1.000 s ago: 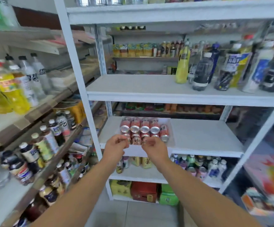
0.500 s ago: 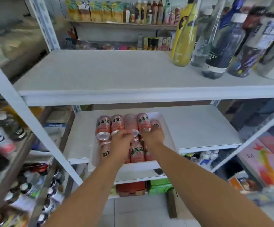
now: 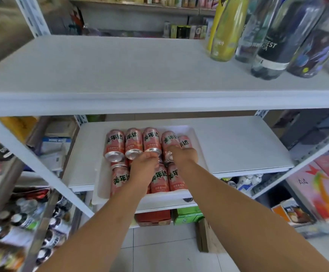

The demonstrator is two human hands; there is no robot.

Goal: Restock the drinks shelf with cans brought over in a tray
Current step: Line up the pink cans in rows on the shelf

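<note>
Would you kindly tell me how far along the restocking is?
Done: the tray rests on the shelf. In hand: left hand and right hand reach onto the cans. To do: every can lies in the tray; none stands on the shelf.

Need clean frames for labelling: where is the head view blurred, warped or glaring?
Head view: centre sharp, labels on the cans legible; motion blur smears the bottles at left and boxes at right; wide-angle slants the upright; light soft and even, mild sheen on can ends.
</note>
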